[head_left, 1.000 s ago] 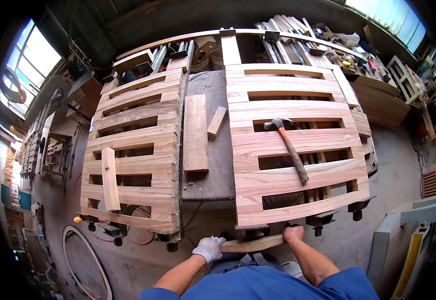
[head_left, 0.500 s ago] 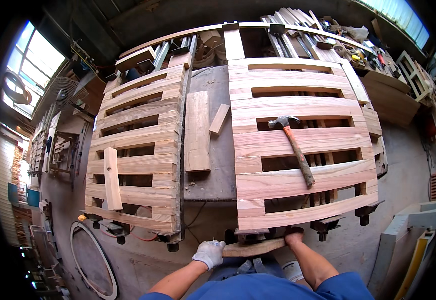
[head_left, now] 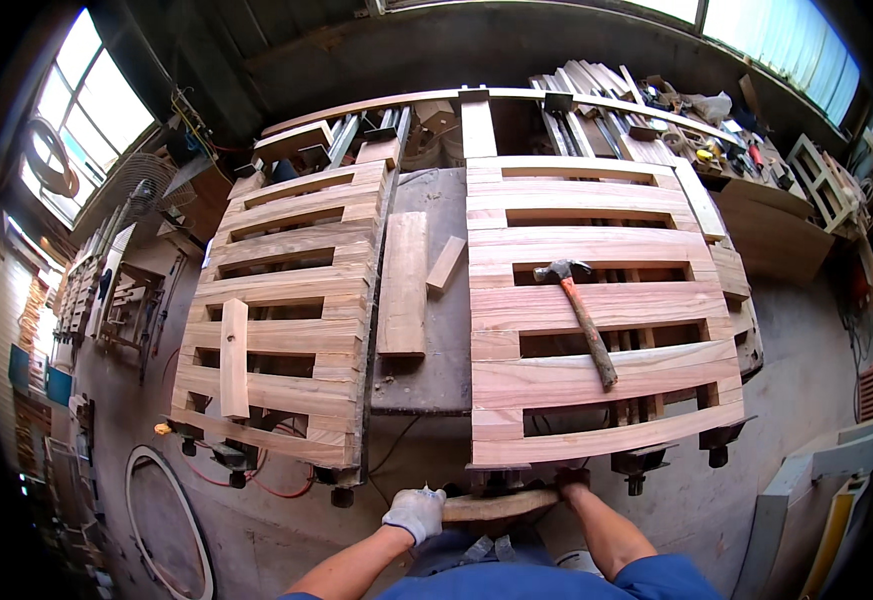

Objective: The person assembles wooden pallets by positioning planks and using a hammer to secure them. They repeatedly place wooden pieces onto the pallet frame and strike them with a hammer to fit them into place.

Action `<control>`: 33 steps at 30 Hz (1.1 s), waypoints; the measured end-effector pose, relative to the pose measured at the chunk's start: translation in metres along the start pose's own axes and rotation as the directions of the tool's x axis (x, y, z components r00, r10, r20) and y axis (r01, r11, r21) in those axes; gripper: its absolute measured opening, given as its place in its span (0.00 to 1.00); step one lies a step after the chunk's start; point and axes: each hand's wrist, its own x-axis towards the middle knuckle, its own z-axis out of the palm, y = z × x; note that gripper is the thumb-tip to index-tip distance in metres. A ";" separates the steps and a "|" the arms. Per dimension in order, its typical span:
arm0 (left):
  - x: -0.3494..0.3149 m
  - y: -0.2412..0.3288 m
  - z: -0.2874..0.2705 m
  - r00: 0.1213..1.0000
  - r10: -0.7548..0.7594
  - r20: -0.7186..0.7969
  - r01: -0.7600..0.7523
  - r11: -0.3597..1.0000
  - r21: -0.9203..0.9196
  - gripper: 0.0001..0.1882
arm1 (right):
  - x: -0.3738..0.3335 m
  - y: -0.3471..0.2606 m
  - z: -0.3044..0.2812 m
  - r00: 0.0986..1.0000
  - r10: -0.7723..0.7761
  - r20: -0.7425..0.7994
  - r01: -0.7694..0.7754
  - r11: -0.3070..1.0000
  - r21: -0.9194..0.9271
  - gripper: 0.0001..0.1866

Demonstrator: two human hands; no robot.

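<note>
Low in front of my body, a wooden board (head_left: 501, 506) lies crosswise below the near edge of the right slatted panel. My left hand (head_left: 418, 512), in a whitish work glove, is closed around the board's left end. At the other end my right hand (head_left: 572, 482) is closed on the wood, its fingers partly hidden in shadow by the metal clamp (head_left: 498, 477). A claw hammer (head_left: 584, 325) with a worn orange handle rests on the right slatted wooden panel (head_left: 601, 355), its head toward the far side.
To the left stands another slatted panel (head_left: 281, 335) with a loose wood strip (head_left: 234, 358) on it. Between the panels lie a wide plank (head_left: 403, 285) and a small block (head_left: 446, 263). Clamp ends (head_left: 638, 465) jut from the near edges. A pale ring (head_left: 168, 525) lies on the floor.
The view has tilted up slightly, so the panels sit lower in the picture. Both hands still hold the board, which has shifted only slightly.
</note>
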 end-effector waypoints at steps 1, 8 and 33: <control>0.002 -0.002 -0.002 0.997 0.006 0.076 -0.006 1.000 -0.001 0.20 | 0.004 0.002 -0.002 0.997 0.038 0.071 -0.043 0.997 0.067 0.26; -0.019 -0.021 0.001 0.999 0.032 0.005 -0.032 0.999 -0.035 0.35 | -0.002 -0.007 -0.024 0.969 0.081 0.232 -0.107 0.989 0.101 0.28; 0.006 -0.013 -0.019 0.989 0.004 0.151 0.004 0.998 -0.055 0.31 | -0.001 0.010 0.027 0.995 0.095 -0.029 -0.083 0.956 0.280 0.19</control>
